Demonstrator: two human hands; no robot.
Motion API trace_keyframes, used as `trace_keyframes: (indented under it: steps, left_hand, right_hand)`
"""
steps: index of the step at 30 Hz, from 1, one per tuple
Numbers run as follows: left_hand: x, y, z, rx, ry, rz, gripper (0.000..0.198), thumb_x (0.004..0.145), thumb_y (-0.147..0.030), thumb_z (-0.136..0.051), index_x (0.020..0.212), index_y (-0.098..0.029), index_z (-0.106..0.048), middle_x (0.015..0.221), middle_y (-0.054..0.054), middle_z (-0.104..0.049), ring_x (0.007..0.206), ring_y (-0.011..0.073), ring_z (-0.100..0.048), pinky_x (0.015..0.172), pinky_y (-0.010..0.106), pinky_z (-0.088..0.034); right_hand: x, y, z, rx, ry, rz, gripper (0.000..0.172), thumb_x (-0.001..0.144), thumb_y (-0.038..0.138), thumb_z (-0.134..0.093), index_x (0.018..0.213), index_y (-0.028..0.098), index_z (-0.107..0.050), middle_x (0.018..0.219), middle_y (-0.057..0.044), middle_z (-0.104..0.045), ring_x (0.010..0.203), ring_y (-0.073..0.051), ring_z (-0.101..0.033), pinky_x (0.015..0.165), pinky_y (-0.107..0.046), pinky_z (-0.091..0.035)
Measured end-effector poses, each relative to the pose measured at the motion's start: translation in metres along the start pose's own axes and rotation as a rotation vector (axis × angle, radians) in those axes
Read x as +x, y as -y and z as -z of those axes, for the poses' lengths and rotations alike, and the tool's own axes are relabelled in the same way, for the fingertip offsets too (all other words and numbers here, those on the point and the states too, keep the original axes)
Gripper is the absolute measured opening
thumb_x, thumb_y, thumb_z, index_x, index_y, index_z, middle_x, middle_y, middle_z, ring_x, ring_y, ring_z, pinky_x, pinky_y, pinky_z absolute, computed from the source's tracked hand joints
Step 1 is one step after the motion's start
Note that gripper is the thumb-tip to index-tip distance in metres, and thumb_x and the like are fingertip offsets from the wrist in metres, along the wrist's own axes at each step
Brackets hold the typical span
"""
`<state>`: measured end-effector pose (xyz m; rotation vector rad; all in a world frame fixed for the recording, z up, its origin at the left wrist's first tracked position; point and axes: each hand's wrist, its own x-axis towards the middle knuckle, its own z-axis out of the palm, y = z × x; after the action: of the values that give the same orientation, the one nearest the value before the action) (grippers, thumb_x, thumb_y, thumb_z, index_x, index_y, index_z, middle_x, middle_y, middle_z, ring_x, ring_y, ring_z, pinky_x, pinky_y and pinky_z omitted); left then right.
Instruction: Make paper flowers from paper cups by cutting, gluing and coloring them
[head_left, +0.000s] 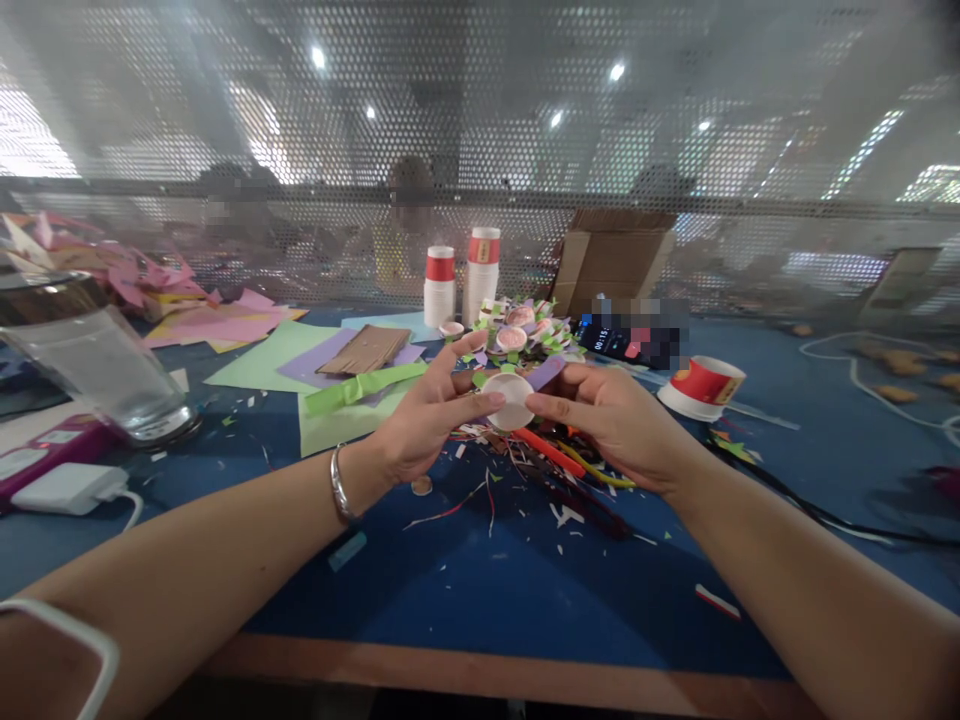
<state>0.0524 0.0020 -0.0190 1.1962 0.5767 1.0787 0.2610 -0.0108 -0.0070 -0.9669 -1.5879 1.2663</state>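
Between my two hands is a round white paper cup base (508,404), held up above the table. My left hand (431,405) pinches its left edge with the thumb on top, and a bit of green paper shows by those fingers. At the right edge, the thumb of my right hand (607,415) presses on the base. A purple paper strip (546,373) sticks out from my right fingers. Just behind, several similar cup bases (512,338) with green and purple paper tabs lie in a heap. Orange-handled scissors (551,452) lie partly hidden below my hands.
Stacked paper cups (439,290) stand at the back, and a cut cup (703,388) lies at right. A phone (630,340) rests near a cardboard box (615,265). Coloured paper sheets (251,360), a glass jar (112,360) and a white charger (71,488) are at left. Paper scraps litter the table.
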Motion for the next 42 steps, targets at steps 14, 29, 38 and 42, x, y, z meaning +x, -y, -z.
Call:
trace_keyframes:
  steps: [14, 29, 38, 42]
  left_hand:
    - [0.002, -0.003, 0.002, 0.031, 0.048, 0.0, 0.079, 0.076, -0.017, -0.081, 0.145, -0.023, -0.043, 0.098, 0.002, -0.071, 0.08, 0.0137, -0.067, 0.07, 0.024, -0.053]
    - [0.008, 0.008, 0.012, 0.238, 0.039, 0.057, 0.085, 0.065, -0.018, -0.089, 0.138, -0.022, -0.045, 0.088, -0.001, -0.06, 0.071, 0.0122, -0.06, 0.067, 0.028, -0.048]
    - [0.013, 0.003, 0.006, 0.029, -0.234, -0.057, 0.072, 0.065, -0.01, -0.086, 0.127, -0.02, -0.051, 0.088, -0.001, -0.06, 0.081, 0.0134, -0.062, 0.078, 0.029, -0.053]
    - [0.011, 0.005, 0.002, 0.0, -0.238, -0.051, 0.073, 0.063, -0.009, -0.086, 0.126, -0.02, -0.05, 0.088, -0.001, -0.062, 0.083, 0.0141, -0.064, 0.079, 0.029, -0.053]
  right_hand:
    - [-0.001, 0.008, 0.008, -0.178, 0.007, 0.029, 0.028, 0.076, 0.046, -0.084, 0.09, 0.022, -0.077, 0.088, -0.001, -0.075, 0.08, -0.016, -0.066, 0.075, -0.029, -0.051]
    - [0.002, -0.002, 0.018, -0.404, 0.016, 0.036, 0.041, 0.082, 0.055, -0.076, 0.106, 0.021, -0.072, 0.102, -0.006, -0.077, 0.092, -0.022, -0.07, 0.084, -0.037, -0.054]
    - [0.001, -0.003, 0.013, -0.357, -0.052, -0.029, 0.049, 0.083, 0.052, -0.076, 0.118, 0.02, -0.064, 0.103, -0.009, -0.076, 0.094, -0.024, -0.071, 0.084, -0.041, -0.057]
    - [0.001, -0.002, 0.003, -0.215, -0.024, -0.093, 0.05, 0.081, 0.045, -0.079, 0.12, 0.021, -0.061, 0.099, -0.006, -0.076, 0.095, -0.022, -0.071, 0.088, -0.039, -0.056]
